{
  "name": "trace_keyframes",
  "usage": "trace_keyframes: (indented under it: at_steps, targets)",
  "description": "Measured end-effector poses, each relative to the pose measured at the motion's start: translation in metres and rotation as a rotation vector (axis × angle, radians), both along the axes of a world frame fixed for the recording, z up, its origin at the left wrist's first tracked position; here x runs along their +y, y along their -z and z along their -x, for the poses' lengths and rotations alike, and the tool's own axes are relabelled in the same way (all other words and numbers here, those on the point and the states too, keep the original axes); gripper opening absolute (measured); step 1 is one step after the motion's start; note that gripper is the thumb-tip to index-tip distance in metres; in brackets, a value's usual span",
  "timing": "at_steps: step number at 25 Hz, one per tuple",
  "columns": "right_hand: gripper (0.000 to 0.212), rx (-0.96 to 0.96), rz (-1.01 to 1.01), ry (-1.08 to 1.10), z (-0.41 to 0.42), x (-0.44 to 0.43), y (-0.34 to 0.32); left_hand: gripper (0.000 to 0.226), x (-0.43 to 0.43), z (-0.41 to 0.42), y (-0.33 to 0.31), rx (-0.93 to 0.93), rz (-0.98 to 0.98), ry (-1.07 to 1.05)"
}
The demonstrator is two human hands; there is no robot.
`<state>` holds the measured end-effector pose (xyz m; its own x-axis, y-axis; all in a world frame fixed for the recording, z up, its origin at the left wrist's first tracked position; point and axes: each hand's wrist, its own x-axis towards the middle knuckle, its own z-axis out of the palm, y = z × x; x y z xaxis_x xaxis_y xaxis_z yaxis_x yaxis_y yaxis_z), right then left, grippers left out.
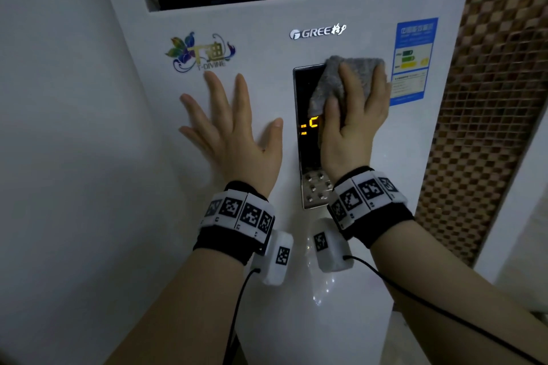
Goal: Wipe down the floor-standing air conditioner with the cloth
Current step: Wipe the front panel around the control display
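Pressing a grey cloth (329, 86) against the white floor-standing air conditioner (267, 77), the right hand (355, 127) covers the upper right part of the black control panel (305, 154). Its fingers (348, 83) lie straight and close together on the cloth. The left hand (237, 139) rests flat on the cabinet front, left of the panel and below the T-DIVINE decal (201, 52), fingers spread wide apart. A blue energy label (413, 59) sits just right of the cloth.
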<state>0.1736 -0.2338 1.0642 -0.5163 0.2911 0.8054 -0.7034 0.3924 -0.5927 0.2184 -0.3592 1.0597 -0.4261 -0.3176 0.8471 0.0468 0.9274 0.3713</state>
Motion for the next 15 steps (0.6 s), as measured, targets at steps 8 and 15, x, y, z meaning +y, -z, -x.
trace_keyframes:
  at_steps: [8, 15]
  targets:
    - [0.041, -0.046, 0.134, 0.014, 0.013, 0.026, -0.010, 0.078, 0.021, 0.010, -0.005, 0.042, -0.020, -0.020]
    - [0.040, -0.044, 0.155, 0.000, 0.024, 0.048, -0.008, 0.076, 0.042, 0.018, -0.005, 0.058, -0.005, -0.004]
